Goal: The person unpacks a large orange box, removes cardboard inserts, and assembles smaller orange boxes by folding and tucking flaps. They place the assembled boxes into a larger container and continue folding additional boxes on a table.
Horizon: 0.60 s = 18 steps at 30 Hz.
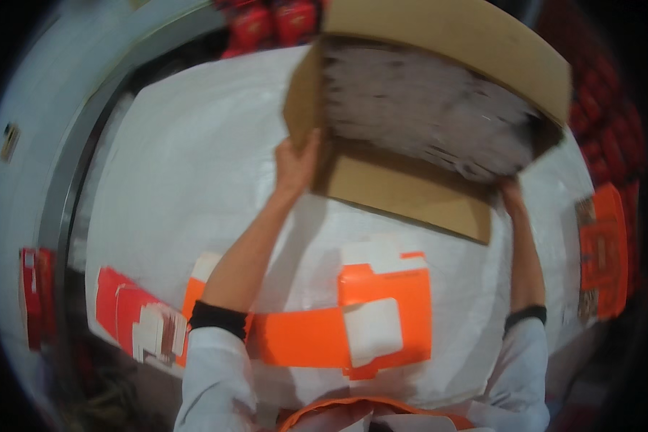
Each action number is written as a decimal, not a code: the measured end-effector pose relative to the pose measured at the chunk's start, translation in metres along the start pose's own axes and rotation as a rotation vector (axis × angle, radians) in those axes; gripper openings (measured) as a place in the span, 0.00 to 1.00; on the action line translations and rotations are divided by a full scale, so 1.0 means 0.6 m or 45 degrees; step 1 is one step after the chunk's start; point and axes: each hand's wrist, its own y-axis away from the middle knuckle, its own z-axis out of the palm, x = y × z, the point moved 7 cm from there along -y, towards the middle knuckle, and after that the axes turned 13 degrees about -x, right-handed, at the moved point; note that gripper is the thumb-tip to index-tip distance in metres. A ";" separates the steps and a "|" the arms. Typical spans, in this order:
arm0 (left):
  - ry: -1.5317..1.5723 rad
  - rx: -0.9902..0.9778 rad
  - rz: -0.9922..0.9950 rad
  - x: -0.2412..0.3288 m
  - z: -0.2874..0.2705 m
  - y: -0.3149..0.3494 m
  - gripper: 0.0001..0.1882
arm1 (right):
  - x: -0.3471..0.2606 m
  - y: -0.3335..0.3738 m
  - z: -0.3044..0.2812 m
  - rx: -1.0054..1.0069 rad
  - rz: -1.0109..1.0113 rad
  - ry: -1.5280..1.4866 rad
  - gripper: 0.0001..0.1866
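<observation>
A large open cardboard box [410, 191] is tilted toward me at the far right of the white-covered table. Packed inside it are many pale greyish pieces [425, 108], too blurred to name. My left hand [297, 165] grips the left side of the box, its fingers partly hidden by the cardboard. At the near right corner, my right hand [510, 191] holds the box from beneath, with most of its fingers out of sight. Nearer to me lie flat orange carton blanks [302, 335] with white flaps, below and between my forearms.
The white sheet [187, 165] covers the table. A red-and-white carton blank [126, 306] lies at its near left edge. An orange piece [603, 252] sits at the right edge. Red packages [266, 25] stand beyond the far edge, with more red items [605, 122] at the right.
</observation>
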 end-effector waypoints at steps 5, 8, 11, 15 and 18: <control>-0.001 -0.199 -0.275 -0.007 -0.079 0.015 0.15 | -0.025 0.002 0.078 0.024 0.024 -0.021 0.21; 0.068 -0.267 -0.222 0.002 -0.136 0.027 0.13 | -0.073 0.034 0.118 -0.115 -0.029 -0.155 0.22; 0.001 -0.272 -0.187 0.003 -0.211 0.044 0.16 | -0.119 0.048 0.171 -0.015 -0.145 -0.184 0.18; -0.123 -0.047 -0.305 -0.012 -0.324 0.064 0.17 | -0.150 0.013 0.289 -0.172 -0.109 -0.173 0.10; -0.184 0.164 -0.402 -0.045 -0.393 0.059 0.23 | -0.187 -0.013 0.368 -0.245 -0.210 -0.272 0.11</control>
